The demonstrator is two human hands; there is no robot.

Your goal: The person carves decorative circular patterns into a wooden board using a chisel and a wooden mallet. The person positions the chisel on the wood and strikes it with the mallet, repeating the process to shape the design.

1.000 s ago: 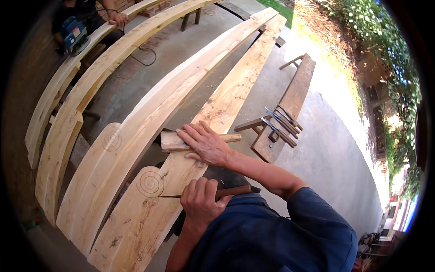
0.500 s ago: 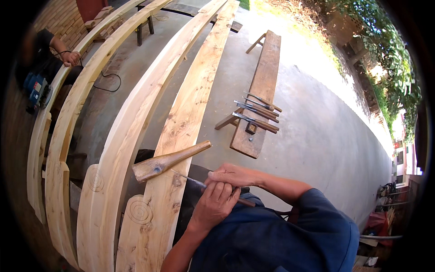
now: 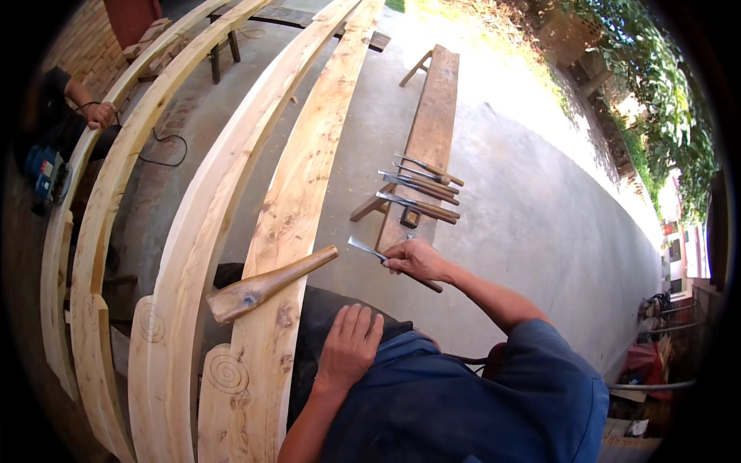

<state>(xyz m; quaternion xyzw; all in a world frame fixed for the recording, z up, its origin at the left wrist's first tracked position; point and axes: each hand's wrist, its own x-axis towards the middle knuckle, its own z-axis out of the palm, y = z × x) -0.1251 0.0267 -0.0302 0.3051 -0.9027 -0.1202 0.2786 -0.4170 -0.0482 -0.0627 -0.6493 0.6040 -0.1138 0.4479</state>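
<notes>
My right hand [image 3: 415,258] grips a chisel [image 3: 370,251] by its wooden handle, its steel blade pointing left, held above the near end of a long wooden bench [image 3: 428,123]. My left hand [image 3: 349,343] rests flat on my dark-trousered thigh, fingers apart, holding nothing. A wooden mallet [image 3: 266,284] lies across the nearest curved plank [image 3: 301,185], its thick head toward me. A spiral [image 3: 226,373] is carved at that plank's near end.
Several more chisels [image 3: 421,189] lie side by side on the bench. Three other long curved timbers [image 3: 197,231] run parallel on the left. Another person's hand [image 3: 99,114] and a blue power tool [image 3: 46,171] are at far left. Concrete floor and foliage lie to the right.
My right hand moved from the plank out to the right with a chisel. My left hand let go and dropped to my thigh. The mallet now lies on the plank.
</notes>
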